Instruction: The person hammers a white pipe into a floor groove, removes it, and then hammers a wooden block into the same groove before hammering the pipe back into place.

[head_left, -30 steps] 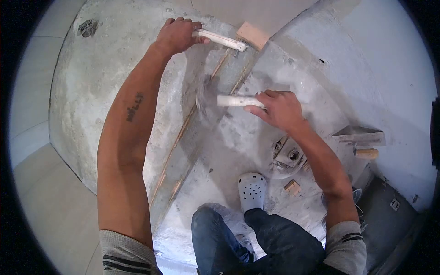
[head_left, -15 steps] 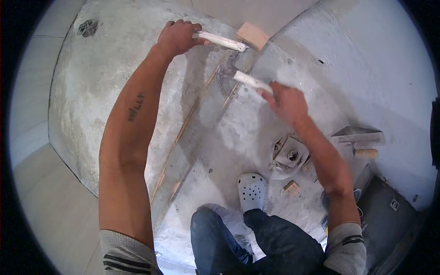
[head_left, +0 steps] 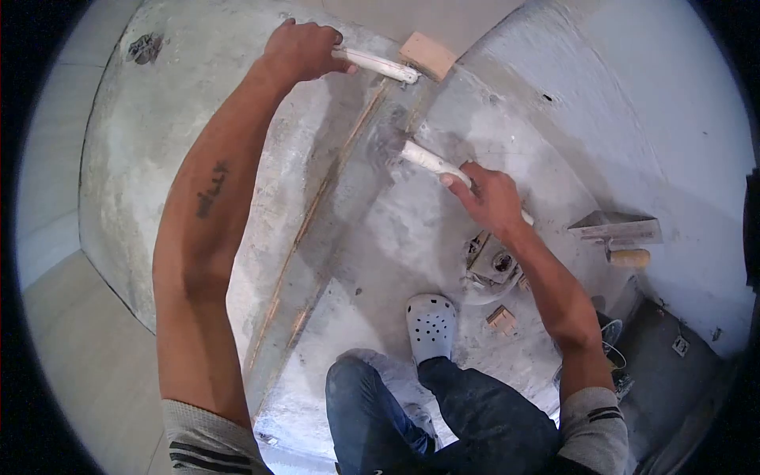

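My left hand (head_left: 305,49) is wrapped around one end of a white stick-like tool (head_left: 376,65), its kind not clear. The tool's far end lies beside a light wooden block (head_left: 427,55), over the upper part of a grey strip (head_left: 324,237) with brown edges. My right hand (head_left: 491,194) grips a hammer by its white handle (head_left: 431,161). The hammer's head (head_left: 386,142), smeared by motion, hangs over the strip, below and apart from the white tool.
A trowel (head_left: 617,231) with a wooden handle rests by the right wall. Below my right forearm are a square drain piece (head_left: 495,265) and a small wooden block (head_left: 502,319). A dark container (head_left: 665,348) stands lower right. My grey clog (head_left: 431,324) is on the rough floor.
The hammer and my right hand have moved slightly down and left, its head now more blurred. My left hand, the white tool and the block appear slightly higher and further left as the view shifts.
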The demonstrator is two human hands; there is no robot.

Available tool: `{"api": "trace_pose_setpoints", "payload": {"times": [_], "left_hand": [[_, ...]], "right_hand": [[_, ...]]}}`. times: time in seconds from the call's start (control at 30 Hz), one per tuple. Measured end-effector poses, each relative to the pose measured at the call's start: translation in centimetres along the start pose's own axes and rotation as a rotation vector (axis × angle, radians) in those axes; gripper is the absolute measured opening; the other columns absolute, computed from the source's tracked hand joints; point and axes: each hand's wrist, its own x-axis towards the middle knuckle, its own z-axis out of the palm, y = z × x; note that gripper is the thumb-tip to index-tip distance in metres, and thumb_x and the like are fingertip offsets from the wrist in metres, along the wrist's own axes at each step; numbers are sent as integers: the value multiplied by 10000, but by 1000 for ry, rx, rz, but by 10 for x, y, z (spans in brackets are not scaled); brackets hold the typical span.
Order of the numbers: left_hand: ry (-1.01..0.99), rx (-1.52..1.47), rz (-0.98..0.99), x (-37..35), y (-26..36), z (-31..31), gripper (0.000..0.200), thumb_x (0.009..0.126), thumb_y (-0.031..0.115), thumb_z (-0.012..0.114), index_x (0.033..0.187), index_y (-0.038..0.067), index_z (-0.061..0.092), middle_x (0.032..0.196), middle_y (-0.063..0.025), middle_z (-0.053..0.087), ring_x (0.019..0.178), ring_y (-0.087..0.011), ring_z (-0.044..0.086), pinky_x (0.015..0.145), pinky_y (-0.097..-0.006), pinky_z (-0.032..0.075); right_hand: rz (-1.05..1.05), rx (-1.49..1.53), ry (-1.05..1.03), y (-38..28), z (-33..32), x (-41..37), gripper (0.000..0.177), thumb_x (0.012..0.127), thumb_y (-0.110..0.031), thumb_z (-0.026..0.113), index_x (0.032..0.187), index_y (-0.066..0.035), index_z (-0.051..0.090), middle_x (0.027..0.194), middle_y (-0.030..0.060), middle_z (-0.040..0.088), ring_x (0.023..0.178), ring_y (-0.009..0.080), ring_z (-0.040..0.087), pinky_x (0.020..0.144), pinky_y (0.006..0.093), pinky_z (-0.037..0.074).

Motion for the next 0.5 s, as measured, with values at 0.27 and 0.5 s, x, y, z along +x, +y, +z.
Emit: {"api": "trace_pose_setpoints", "payload": {"times": [0.27, 0.5], "left_hand": [[-167, 75, -40, 7, 15, -29, 656, 664, 656, 695, 929, 56, 683, 855, -111, 691, 862, -292, 667, 762, -421, 519], [-81, 160, -86, -4, 26, -28, 604, 655, 684, 672, 875, 124, 717, 854, -48, 700, 860, -226, 681, 720, -384, 531]], "right_hand": [[269, 1160, 163, -19, 22, -14, 489, 955, -521, 431, 750, -79, 480, 538, -50, 375, 449, 54, 349, 421, 242, 292], [308, 1241, 170, -24, 23, -9, 506, 957, -532, 411, 751, -75, 484, 529, -27, 404, 419, 73, 363, 387, 250, 298]]}}
